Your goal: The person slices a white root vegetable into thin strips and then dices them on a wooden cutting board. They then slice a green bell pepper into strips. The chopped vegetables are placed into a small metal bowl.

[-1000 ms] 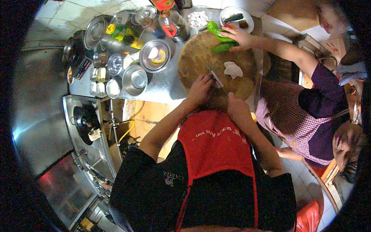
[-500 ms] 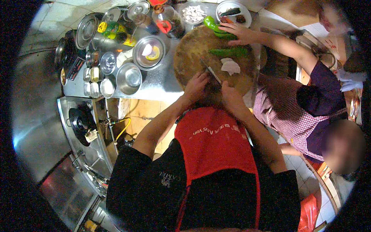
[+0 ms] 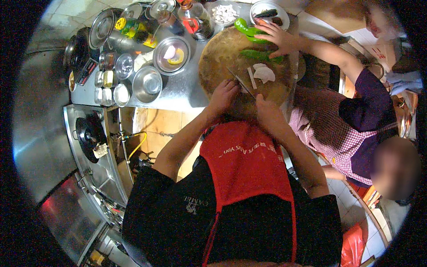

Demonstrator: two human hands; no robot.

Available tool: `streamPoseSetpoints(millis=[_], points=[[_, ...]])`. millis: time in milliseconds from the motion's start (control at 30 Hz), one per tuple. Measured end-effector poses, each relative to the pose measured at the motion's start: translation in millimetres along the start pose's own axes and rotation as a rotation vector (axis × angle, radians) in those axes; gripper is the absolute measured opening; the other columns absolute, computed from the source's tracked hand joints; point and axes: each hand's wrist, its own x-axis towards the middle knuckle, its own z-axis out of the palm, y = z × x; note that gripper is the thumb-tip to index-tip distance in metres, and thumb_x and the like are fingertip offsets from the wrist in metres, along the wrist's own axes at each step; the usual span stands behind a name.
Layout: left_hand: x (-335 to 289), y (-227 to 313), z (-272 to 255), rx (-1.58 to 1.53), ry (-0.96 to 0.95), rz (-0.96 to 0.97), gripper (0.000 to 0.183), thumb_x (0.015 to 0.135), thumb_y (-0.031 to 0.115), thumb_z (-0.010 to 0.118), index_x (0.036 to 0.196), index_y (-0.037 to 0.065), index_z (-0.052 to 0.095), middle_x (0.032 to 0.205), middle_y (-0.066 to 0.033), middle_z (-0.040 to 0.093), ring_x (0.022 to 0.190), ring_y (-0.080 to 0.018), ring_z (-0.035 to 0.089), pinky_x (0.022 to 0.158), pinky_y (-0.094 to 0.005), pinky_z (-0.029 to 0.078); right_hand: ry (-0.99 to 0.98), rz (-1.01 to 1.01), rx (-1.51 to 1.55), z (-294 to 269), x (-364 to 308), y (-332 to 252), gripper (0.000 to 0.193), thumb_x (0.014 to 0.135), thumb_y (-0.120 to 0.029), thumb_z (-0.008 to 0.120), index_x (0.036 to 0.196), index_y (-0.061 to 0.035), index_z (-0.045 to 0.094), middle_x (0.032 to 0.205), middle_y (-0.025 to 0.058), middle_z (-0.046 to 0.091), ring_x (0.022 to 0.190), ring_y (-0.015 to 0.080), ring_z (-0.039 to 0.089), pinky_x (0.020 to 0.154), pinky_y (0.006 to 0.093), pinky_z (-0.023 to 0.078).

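My right hand [image 3: 267,107] is wrapped round the handle of a knife [image 3: 241,82], whose blade slants up and left over a round wooden cutting board [image 3: 215,49]. My left hand [image 3: 224,94] rests on the board just left of the blade, fingers curled down; what lies under them is hidden. Right of the blade are a thin white strip [image 3: 252,78] and overlapping pale white slices [image 3: 264,73]. Farther back on the board lie a bumpy green vegetable [image 3: 254,55] and smooth green peppers [image 3: 246,29].
A co-worker's hand [image 3: 279,37] reaches in from the right above the green vegetables. Behind the board stand a plate of white pieces [image 3: 223,14] and a white bowl [image 3: 284,20]. Metal bowls [image 3: 148,84], jars and bottles [image 3: 195,20] crowd the steel counter [image 3: 180,95] on the left.
A white strip now lies between the knife and the pale slices. The co-worker's hand has shifted a little right and nearer, its fingers more spread. My hands stay close to where they were.
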Motion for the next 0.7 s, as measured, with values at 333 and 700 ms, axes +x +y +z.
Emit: streamPoseSetpoints(millis=[333, 700], points=[[1, 1, 1, -0.012, -0.145, -0.12, 0.034, 0.077, 0.011, 0.066, 0.111, 0.006, 0.067, 0.12, -0.0133, 0.064, 0.109, -0.0361, 0.059, 0.092, -0.0435, 0.053, 0.037, 0.015, 0.026, 40, 31, 20, 0.018, 0.096, -0.005, 0.048, 0.111, 0.0038, 0.047, 0.083, 0.0312, 0.069, 0.083, 0.0516, 0.069, 0.068, 0.0582, 0.055], [-10, 2, 8, 0.065, 0.083, 0.008, 0.031, 0.077, 0.009, 0.063, 0.107, 0.008, 0.069, 0.11, -0.0113, 0.066, 0.1, -0.0337, 0.061, 0.087, -0.0439, 0.053, -0.028, 0.017, -0.029, 13, 1, 11, 0.021, 0.094, -0.004, 0.048, 0.114, 0.0021, 0.045, 0.087, 0.0324, 0.069, 0.082, 0.0525, 0.069, 0.071, 0.0591, 0.055]])
